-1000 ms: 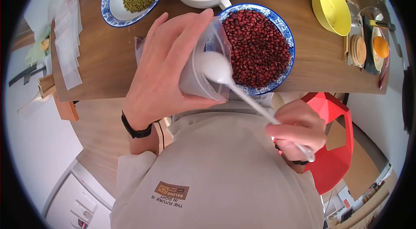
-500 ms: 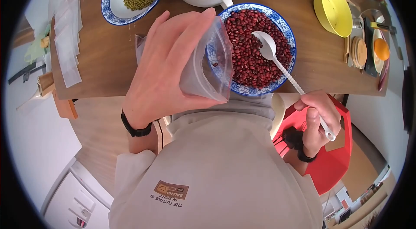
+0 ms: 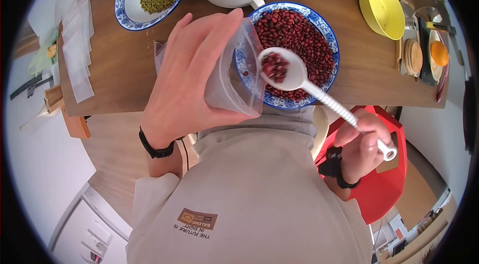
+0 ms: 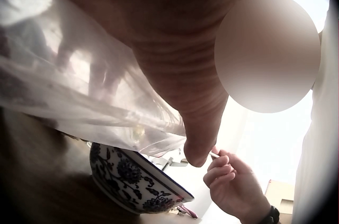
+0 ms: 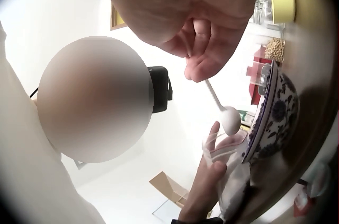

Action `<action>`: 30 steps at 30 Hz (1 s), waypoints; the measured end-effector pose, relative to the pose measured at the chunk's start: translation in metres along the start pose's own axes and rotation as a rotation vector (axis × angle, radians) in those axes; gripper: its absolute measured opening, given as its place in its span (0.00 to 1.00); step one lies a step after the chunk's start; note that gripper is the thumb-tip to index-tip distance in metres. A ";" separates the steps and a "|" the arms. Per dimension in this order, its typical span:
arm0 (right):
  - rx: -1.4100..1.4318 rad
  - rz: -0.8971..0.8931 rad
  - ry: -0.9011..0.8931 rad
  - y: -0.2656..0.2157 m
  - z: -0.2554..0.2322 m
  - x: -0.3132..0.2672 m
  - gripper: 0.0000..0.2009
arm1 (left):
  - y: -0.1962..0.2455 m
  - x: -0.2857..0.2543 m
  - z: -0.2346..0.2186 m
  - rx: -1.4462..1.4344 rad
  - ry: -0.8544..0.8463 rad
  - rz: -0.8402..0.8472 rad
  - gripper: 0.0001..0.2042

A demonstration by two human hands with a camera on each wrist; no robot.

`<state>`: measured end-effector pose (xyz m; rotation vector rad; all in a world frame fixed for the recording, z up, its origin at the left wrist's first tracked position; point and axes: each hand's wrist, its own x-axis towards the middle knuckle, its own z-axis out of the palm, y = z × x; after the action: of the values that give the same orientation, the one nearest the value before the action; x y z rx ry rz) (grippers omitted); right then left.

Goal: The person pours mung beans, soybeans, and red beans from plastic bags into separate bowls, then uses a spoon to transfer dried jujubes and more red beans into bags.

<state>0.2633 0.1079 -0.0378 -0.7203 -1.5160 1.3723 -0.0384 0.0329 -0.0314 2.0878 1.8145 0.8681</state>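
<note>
My left hand (image 3: 182, 77) grips a clear plastic zip bag (image 3: 219, 92), its thumb and fingers spreading the mouth toward the red beans (image 3: 299, 29). These fill a blue-and-white bowl (image 3: 329, 32), whose near left rim the bag overlaps. Between thumb and fingers, my right hand (image 3: 364, 141) holds the handle of a white spoon (image 3: 334, 107). A heap of red beans lies in the spoon's scoop, just right of the bag's mouth and above the bowl. From the right wrist, the spoon (image 5: 230, 120) shows its underside close to the bag (image 5: 233, 181).
Behind stand a patterned dish (image 3: 122, 7) of green beans and a white handled bowl (image 3: 224, 2) of chickpeas. Flat clear bags (image 3: 75, 59) lie at the table's left. A yellow bowl (image 3: 381, 9), round wooden lid (image 3: 413, 58) and orange (image 3: 439, 54) sit right.
A second ago the spoon was inside the bag's mouth; it then went right into the red beans. Now it has come back left, loaded, beside the bag. The left hand stays nearly still.
</note>
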 end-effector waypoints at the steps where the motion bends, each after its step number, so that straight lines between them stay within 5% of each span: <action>1: 0.071 -0.058 -0.113 0.002 0.007 0.004 0.13 | 0.000 0.000 0.000 -0.007 0.002 0.001 0.63; 3: 0.124 -0.065 -0.363 0.005 0.005 0.003 0.07 | 0.000 0.000 0.000 -0.007 0.005 0.001 0.64; 6: -0.135 -0.249 -0.519 -0.010 0.025 0.022 0.12 | 0.002 0.001 0.000 -0.007 0.008 -0.004 0.64; 8: -0.187 -0.194 -0.523 -0.014 0.022 0.018 0.14 | 0.002 0.001 -0.001 -0.009 0.008 -0.009 0.64; 11: -0.176 -0.194 -0.482 -0.010 0.002 0.016 0.13 | -0.001 0.000 -0.001 -0.011 0.017 0.005 0.63; 13: -0.392 -0.274 -0.296 -0.011 -0.007 0.017 0.10 | -0.002 -0.001 -0.001 -0.013 0.011 0.020 0.63; 17: -0.607 -0.193 -0.197 -0.007 -0.017 0.015 0.07 | -0.001 0.000 0.000 -0.011 0.014 0.020 0.63; 27: -0.407 -0.027 -0.163 -0.005 -0.008 0.006 0.09 | -0.001 -0.001 0.001 -0.008 0.014 0.014 0.63; 30: -0.222 0.139 0.031 0.001 -0.009 -0.001 0.12 | 0.000 0.000 0.000 -0.016 0.011 0.005 0.63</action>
<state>0.2716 0.1106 -0.0395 -0.9967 -1.6353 1.2999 -0.0381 0.0325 -0.0316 2.0825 1.8027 0.8935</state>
